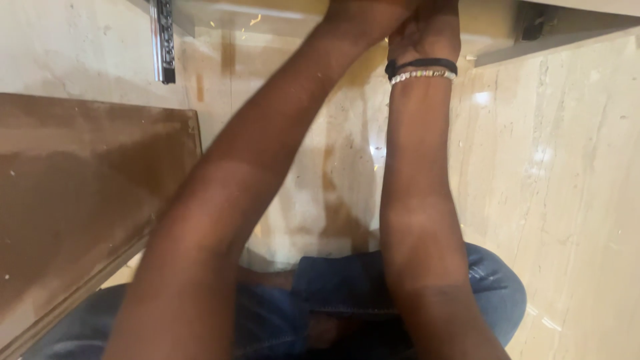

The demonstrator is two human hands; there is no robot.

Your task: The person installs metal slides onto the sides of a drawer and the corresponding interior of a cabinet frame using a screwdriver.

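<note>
Both my forearms reach away from me to the top edge of the view. My left hand [363, 17] and my right hand [427, 30] are close together against a pale wooden panel [280, 13] that lies on the floor; the frame cuts off the fingers of both hands. My right wrist wears a black band and a beaded bracelet [422, 72]. Whether either hand holds anything is hidden.
A brown wooden board [80, 193] lies at the left. A metal drawer slide [163, 40] sits at the upper left. A second pale panel edge [560, 33] runs at the upper right. Beneath is a glossy beige marble floor [567, 200]. My jeans-clad knees [493, 287] show at the bottom.
</note>
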